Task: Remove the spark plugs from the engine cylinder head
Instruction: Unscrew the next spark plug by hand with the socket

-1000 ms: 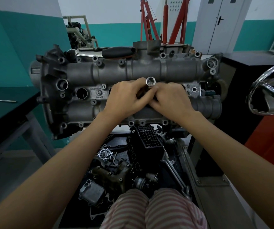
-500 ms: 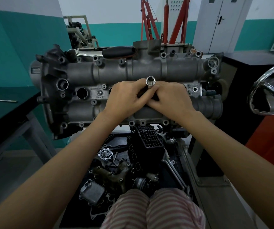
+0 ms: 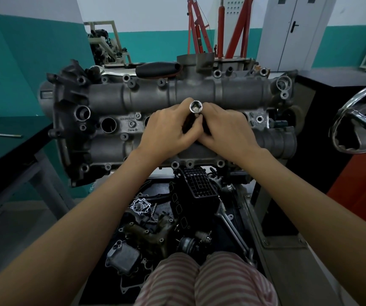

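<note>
Both hands meet over the middle of the cylinder head (image 3: 199,93). The left hand (image 3: 168,129) and right hand (image 3: 226,129) curl their fingers around a socket tool (image 3: 196,107), its open end up.

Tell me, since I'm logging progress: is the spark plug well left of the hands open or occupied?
Open as far as shown. The spark plug well is a dark round hole in the cylinder head; its bottom is too dark to see.

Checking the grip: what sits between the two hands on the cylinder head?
Head view: a chrome socket, open end up, between left hand and right hand.
</note>
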Demonstrator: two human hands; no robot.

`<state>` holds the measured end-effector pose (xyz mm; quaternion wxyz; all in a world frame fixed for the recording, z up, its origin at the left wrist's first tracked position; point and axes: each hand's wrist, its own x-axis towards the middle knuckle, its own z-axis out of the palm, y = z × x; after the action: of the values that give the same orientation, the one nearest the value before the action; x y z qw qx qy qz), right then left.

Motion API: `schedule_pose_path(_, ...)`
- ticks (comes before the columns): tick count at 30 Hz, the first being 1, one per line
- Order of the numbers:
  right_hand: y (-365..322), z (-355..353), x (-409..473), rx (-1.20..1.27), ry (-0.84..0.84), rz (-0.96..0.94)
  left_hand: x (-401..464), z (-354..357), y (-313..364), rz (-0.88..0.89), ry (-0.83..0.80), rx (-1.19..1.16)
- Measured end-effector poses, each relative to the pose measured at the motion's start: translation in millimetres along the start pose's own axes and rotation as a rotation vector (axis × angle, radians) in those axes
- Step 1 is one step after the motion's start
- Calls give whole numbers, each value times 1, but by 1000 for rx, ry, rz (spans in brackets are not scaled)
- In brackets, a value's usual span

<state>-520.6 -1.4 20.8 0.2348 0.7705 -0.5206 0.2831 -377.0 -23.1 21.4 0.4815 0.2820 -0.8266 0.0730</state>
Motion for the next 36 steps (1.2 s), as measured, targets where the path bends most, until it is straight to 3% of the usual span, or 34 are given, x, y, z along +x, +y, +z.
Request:
schedule_pose_path(29,0,-1,0,-3,8,-11,0,1,0,-7,40,-3)
schedule_pose_path(36,-1,0,0,-51,-11,-44,1,1,-5,-10,-24,10)
